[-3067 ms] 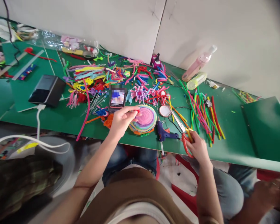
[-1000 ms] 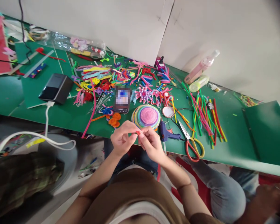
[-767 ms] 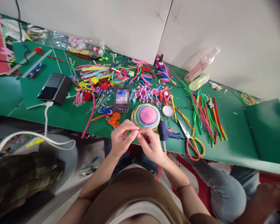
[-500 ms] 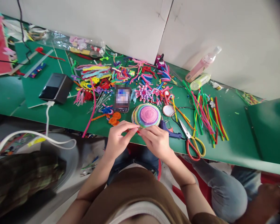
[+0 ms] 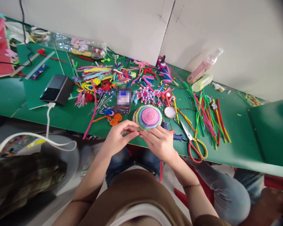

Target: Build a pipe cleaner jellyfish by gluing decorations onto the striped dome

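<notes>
Compared with three seconds ago, we note the metal scissors with red and yellow handles [image 5: 190, 138] lying on the green tabletop [image 5: 238, 130], out of the right hand [image 5: 159, 142]. That hand now meets the left hand [image 5: 118, 138] at a small, slim red piece [image 5: 140, 133], by the near edge of the domed, coiled pastel-striped disc [image 5: 150, 115]. We judge that the work is now two-handed shaping of the piece.

Left thumb and index finger: narrow, pinching the piece. Right fingertips: close against it, thumb hidden; we cannot tell whether they grip. The right hand covers much of the dark blue plastic glue gun [image 5: 178, 137]. Piece mostly masked by fingers; its full shape, and any contact with the disc, unclear.
</notes>
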Available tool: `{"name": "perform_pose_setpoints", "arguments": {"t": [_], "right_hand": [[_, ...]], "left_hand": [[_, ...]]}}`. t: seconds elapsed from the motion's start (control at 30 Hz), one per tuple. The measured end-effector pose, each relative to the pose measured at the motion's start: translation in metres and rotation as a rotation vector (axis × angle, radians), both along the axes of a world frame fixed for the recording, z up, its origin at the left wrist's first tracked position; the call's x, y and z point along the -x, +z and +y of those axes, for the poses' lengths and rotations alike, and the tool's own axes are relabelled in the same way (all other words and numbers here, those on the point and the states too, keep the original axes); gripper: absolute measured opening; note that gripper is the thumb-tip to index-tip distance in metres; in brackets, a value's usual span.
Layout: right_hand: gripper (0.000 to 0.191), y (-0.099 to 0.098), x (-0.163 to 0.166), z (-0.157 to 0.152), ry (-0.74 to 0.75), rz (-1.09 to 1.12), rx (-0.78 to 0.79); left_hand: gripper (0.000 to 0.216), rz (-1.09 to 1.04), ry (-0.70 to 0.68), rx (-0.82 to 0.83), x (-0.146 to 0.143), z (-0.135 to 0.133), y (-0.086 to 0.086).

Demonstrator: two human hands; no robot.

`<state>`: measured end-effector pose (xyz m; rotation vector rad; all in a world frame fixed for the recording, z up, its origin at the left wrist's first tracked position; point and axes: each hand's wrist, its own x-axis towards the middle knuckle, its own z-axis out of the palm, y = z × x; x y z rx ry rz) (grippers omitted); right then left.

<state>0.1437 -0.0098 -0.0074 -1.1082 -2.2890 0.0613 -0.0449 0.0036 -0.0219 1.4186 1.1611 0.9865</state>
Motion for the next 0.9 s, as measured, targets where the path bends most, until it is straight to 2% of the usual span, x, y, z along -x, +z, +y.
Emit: {"name": "perform_pose_setpoints", "arguments": {"t": [0.23, 0.43, 0.53, 0.63, 0.77, 0.83, 0.9], "right_hand": [[0.015, -0.009, -0.002, -0.003, -0.005, 0.061, 0.020], [0.014, -0.009, -0.002, -0.009, 0.016, 0.051, 0.000], [0.013, -0.010, 0.000, -0.011, -0.027, 0.043, -0.024], [0.011, -0.014, 0.004, -0.012, -0.102, 0.065, -0.009], [0.009, -0.020, 0.006, -0.013, -0.176, 0.178, 0.082], [0.009, -0.023, 0.003, -0.014, -0.218, 0.261, 0.126], [0.009, -0.027, 0.000, -0.017, -0.263, 0.331, 0.165]], "left_hand": [[0.013, -0.010, -0.039, 0.034, -0.004, -0.005, -0.001], [0.017, -0.017, -0.169, 0.127, 0.002, -0.002, -0.001], [0.017, -0.021, -0.158, 0.149, 0.001, 0.000, -0.001], [0.019, -0.033, -0.096, 0.161, -0.007, 0.000, -0.003], [0.032, -0.037, 0.003, 0.173, -0.012, 0.005, -0.012], [0.030, 0.110, 0.126, 0.053, -0.007, 0.016, -0.020], [0.029, 0.393, 0.325, -0.156, 0.003, 0.033, -0.030]]}}
